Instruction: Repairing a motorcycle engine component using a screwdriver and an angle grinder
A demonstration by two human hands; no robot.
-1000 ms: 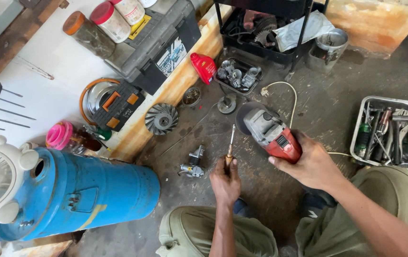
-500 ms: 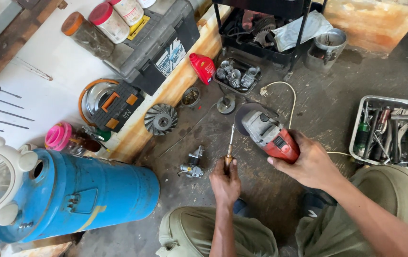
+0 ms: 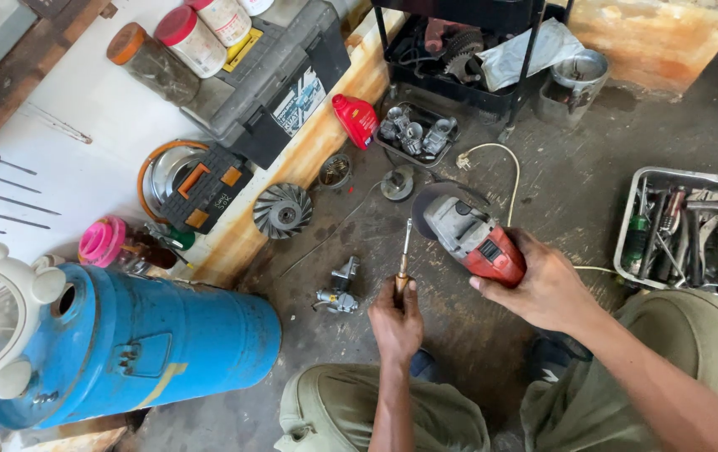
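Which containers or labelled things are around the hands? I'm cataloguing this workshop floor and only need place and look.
Toolbox: top centre, grey and black, pale rectangular label on its lid.
Jar: upper left, white cylinder, red lid.
Second jar: beside it, clear, orange lid.
Small case: left of centre, black with orange latches.
Angle grinder: in the right hand, red and grey.

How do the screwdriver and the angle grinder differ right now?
The screwdriver is thin, with a brown handle, in the left hand; the angle grinder is bulky, grey and red, in the right hand. Only the grinder trails a white cord. Both are held low over the floor.
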